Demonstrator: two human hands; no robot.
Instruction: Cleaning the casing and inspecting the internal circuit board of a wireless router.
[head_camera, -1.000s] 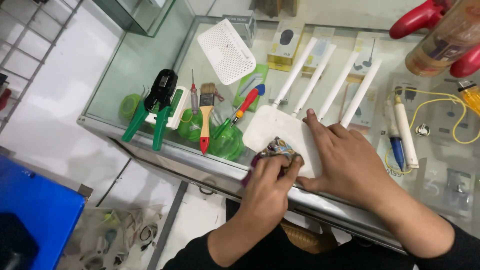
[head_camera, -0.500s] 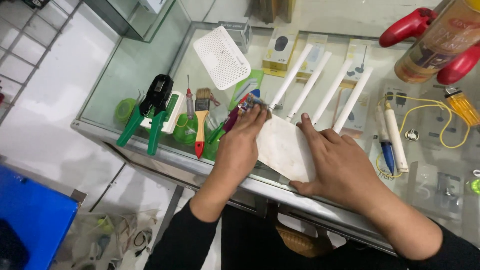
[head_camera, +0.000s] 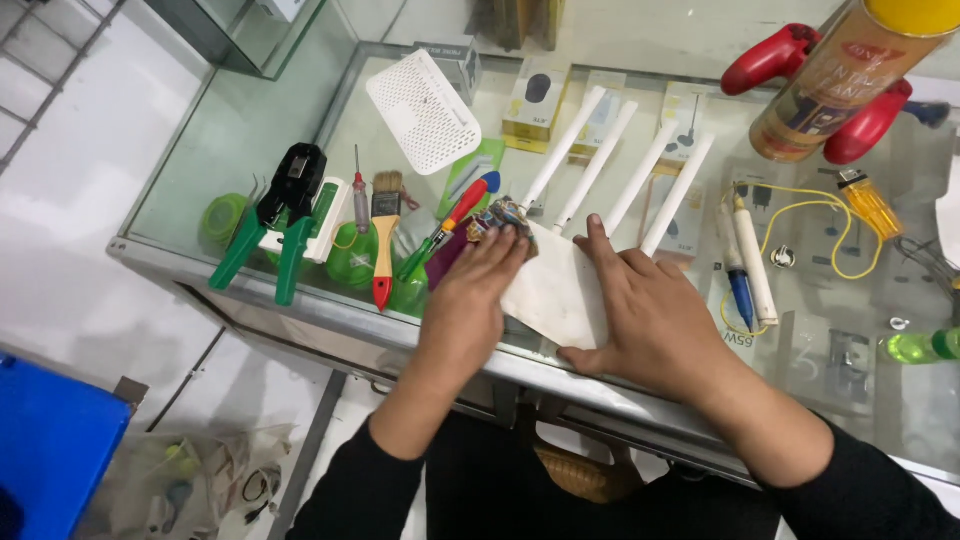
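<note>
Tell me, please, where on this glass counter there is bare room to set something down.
The widest bare glass lies at the far left, between the white perforated cover and the green-handled crimping tool. The near edge is crowded: brush, screwdrivers, both hands on the white router. At the right, pens and a yellow cable fill the glass.

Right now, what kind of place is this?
Probably an electronics repair shop counter. A white router with four antennas lies on a glass display case, with a green-handled crimping tool, a screwdriver and a small brush beside it.
</note>
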